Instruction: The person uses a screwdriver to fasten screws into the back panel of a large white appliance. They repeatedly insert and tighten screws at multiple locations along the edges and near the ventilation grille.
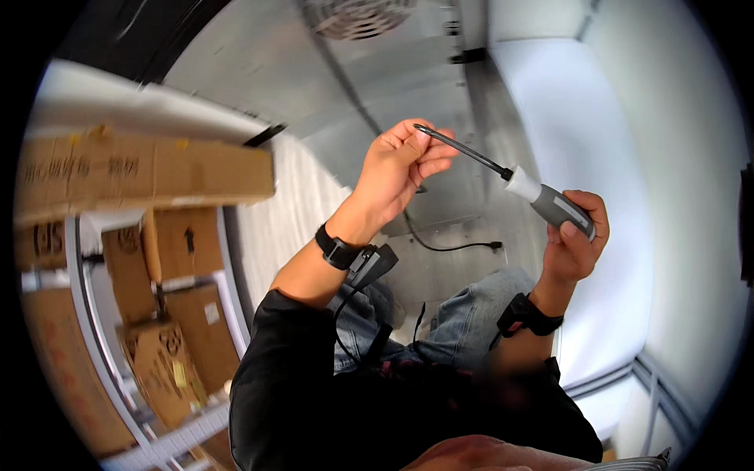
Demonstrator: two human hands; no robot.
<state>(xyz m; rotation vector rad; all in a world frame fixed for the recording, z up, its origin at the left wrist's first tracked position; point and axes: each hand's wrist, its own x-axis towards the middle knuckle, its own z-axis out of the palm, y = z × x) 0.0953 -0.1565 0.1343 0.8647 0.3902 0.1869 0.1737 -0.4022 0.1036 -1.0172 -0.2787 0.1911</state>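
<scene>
My right hand [576,235] grips the grey and white handle of a screwdriver [542,200], whose thin dark shaft points up and to the left. My left hand [402,169] is raised in the middle of the view, with its fingertips pinched around the tip of the shaft. Both wrists carry black straps, and a small black device hangs from the left one. My legs in blue jeans [463,318] show below the hands.
Brown cardboard boxes [141,169] are stacked on metal shelving at the left. A black cable [448,247] lies on the grey floor below my hands. A round vent grille [357,16] sits at the top, with white panel walls [628,157] at the right.
</scene>
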